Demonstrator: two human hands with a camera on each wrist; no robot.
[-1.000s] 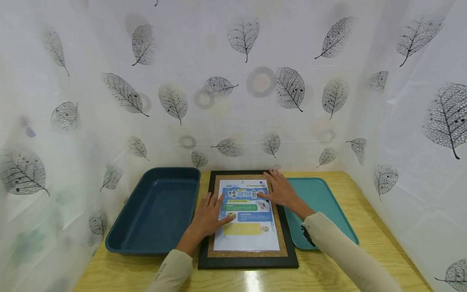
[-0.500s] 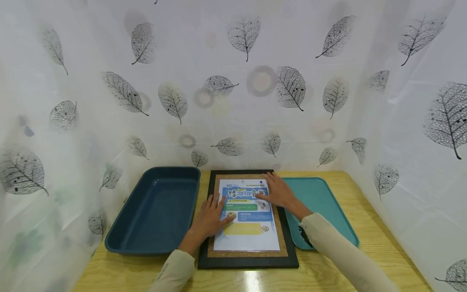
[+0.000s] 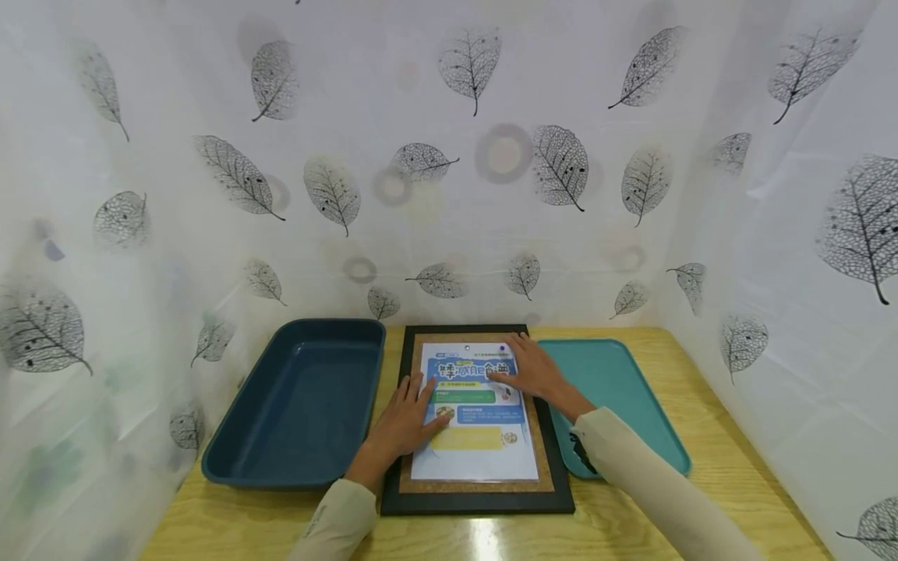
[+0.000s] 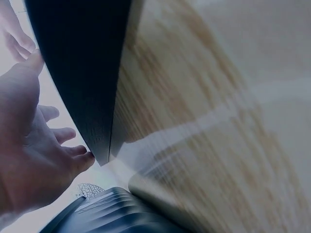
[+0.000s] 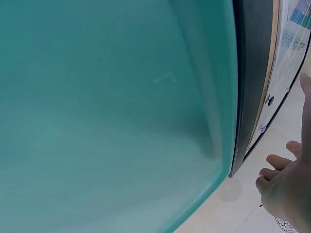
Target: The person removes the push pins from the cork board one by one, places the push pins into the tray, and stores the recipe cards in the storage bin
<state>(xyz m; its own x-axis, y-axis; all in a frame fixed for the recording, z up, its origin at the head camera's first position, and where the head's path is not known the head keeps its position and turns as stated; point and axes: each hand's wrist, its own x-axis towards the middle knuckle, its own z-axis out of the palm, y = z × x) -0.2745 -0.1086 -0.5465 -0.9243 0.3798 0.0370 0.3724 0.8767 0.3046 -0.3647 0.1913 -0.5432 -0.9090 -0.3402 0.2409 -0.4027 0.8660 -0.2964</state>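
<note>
A printed sheet (image 3: 484, 466) with blue, green and yellow blocks lies on a cork board (image 3: 477, 488) in a black frame (image 3: 477, 504). Small pushpins show at its top edge, among them a purple one (image 5: 263, 129); a dark pin (image 5: 269, 100) stands lower on the sheet's right side in the right wrist view. My left hand (image 3: 400, 422) is spread over the sheet's left edge, thumb pointing inward. Over the upper right edge, my right hand (image 3: 536, 370) extends its fingers, the thumb above the title. Neither hand holds anything.
Left of the board stands a deep dark blue tub (image 3: 295, 421). A shallow teal tray (image 3: 624, 405) lies at the board's right, partly under my right sleeve (image 3: 645, 483). All rest on a wooden table (image 3: 708, 436), enclosed by a leaf-patterned curtain (image 3: 449, 226).
My right hand has shifted slightly left over the sheet, and my left hand slightly to the right. The board, sheet, tub and tray stay in place.
</note>
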